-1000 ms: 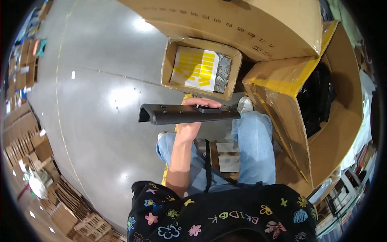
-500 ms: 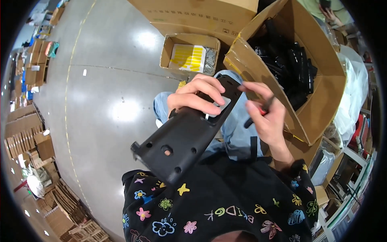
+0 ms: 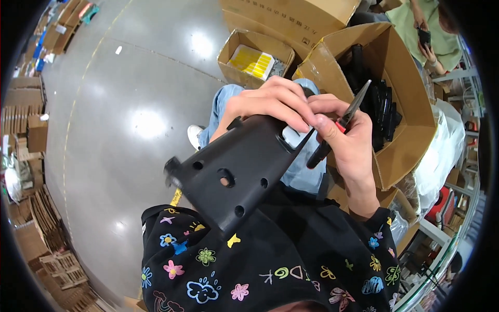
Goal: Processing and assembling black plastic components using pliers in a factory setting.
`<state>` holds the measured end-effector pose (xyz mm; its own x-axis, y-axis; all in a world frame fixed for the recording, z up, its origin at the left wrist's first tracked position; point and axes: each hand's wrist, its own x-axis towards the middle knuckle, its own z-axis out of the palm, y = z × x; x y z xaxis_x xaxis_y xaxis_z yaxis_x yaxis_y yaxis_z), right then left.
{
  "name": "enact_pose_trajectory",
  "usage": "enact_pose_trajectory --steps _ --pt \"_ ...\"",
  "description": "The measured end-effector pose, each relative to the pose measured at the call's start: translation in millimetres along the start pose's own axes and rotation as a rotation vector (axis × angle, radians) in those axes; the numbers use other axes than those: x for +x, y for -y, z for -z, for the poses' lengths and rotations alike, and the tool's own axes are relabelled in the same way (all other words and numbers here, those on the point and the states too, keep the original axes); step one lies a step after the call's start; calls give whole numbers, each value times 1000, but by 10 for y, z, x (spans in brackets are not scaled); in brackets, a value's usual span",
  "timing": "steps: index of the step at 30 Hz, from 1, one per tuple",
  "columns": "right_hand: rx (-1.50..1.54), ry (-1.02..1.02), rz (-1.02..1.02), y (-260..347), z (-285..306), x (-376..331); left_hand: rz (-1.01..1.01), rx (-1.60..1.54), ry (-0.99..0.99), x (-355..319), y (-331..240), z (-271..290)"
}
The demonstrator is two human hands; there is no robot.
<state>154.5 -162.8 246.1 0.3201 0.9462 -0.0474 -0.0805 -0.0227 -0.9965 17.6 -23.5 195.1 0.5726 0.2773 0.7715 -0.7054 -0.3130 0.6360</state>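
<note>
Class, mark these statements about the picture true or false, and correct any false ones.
1. The left hand holds a black cover. True.
2. The pointed tool is in the left hand. False: it is in the right hand.
3. The cover has several holes in it. True.
4. The large open box contains only white things. False: black things lie inside.
5. The small box holds a white sheet with yellow strips. True.

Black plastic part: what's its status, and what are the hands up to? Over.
Left hand gripping black plastic part, holed end toward the body. Right hand holding pointed tool near the part's far end. Far end partly covered.
</note>
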Motion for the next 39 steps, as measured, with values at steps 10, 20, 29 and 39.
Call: enact_pose_trajectory --steps 10,20,29,39 --pt "-142 40 72 -152 44 14 -29 -206 -56 -280 301 -87" --pt "1154 -192 -209 -487 451 3 420 -664 -647 -589 270 -64" --pt "315 -327 -129 -405 388 -214 -64 -778 -353 -526 366 12" --pt "-451 108 167 -36 -48 51 -84 -183 -240 -358 311 -112"
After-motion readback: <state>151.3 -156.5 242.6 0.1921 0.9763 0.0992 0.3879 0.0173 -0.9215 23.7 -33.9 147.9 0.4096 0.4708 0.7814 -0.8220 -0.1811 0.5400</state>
